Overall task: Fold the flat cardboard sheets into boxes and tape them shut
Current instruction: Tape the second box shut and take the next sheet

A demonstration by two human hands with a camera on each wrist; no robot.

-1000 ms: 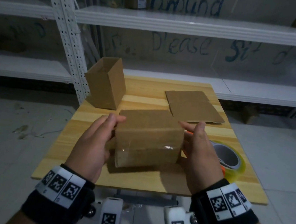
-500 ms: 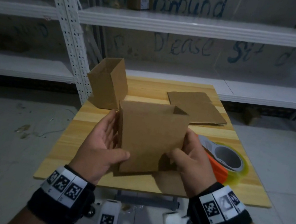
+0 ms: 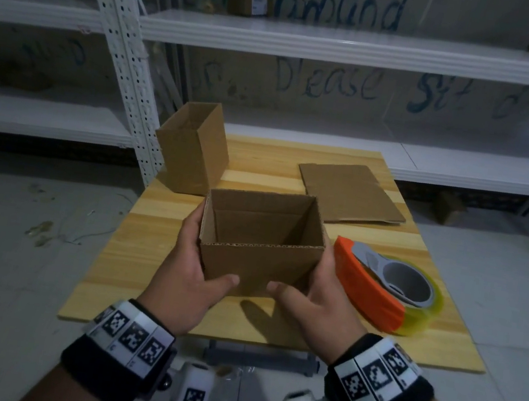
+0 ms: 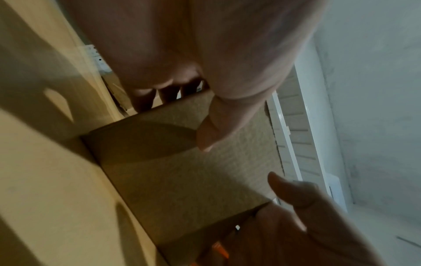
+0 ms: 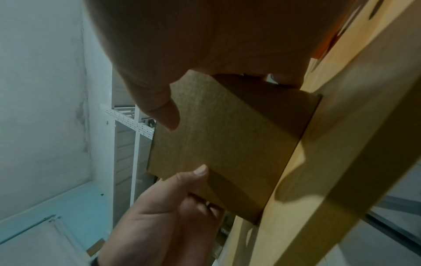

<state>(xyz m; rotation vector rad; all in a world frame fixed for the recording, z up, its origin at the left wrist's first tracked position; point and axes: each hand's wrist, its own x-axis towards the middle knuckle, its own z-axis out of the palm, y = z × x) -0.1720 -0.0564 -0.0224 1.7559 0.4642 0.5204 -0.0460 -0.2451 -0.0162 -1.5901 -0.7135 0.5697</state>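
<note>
The left hand (image 3: 187, 273) and the right hand (image 3: 314, 295) clasp the open-topped box (image 3: 261, 245) between them — fingers curled round its side walls, both thumbs pressed on the near face. The box stands upright on the wooden table (image 3: 154, 273), near its front edge, mouth up. Just right of the right hand lies the tape dispenser (image 3: 384, 285), orange-bodied, close to the table's right edge. Behind, a second open box (image 3: 195, 149) stands at the back left corner; flat cardboard sheets (image 3: 349, 193) lie at back right. Bare wood shows between them. The box's bottom is hidden — whether it is taped cannot be told.
</note>
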